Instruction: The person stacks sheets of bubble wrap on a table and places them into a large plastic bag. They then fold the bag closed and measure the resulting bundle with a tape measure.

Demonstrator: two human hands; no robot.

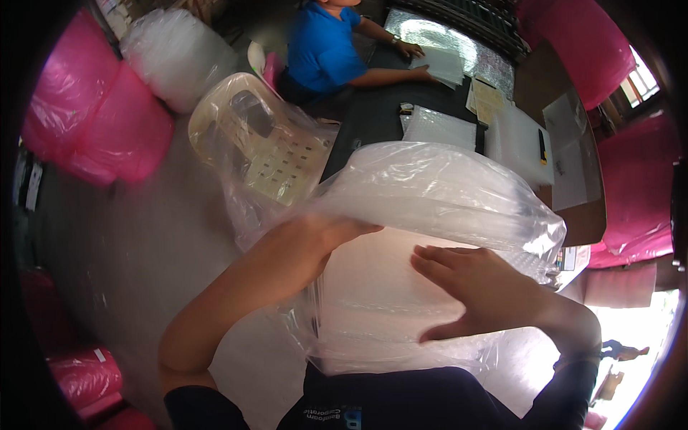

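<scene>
A large clear plastic bag (437, 175) billows in front of me, with its mouth facing my body. Inside the mouth lies a stack of pale, translucent sheets (380, 287), close against my dark shirt. My left hand (333, 233) is closed at the left side of the mouth with the bag's film at its fingers, some of which are hidden. Over the right part of the stack, my right hand (476, 283) is open, palm toward the sheets and thumb apart from the fingers. Whether that palm presses on the stack I cannot tell.
Beyond the bag, a dark table (373, 122) carries bubble-wrap pouches (437, 129) and an open cardboard box (580, 168). A co-worker in blue (322, 50) handles sheets there. A cream plastic chair (276, 161) stands left, partly under film. Pink rolls (93, 107) line both sides.
</scene>
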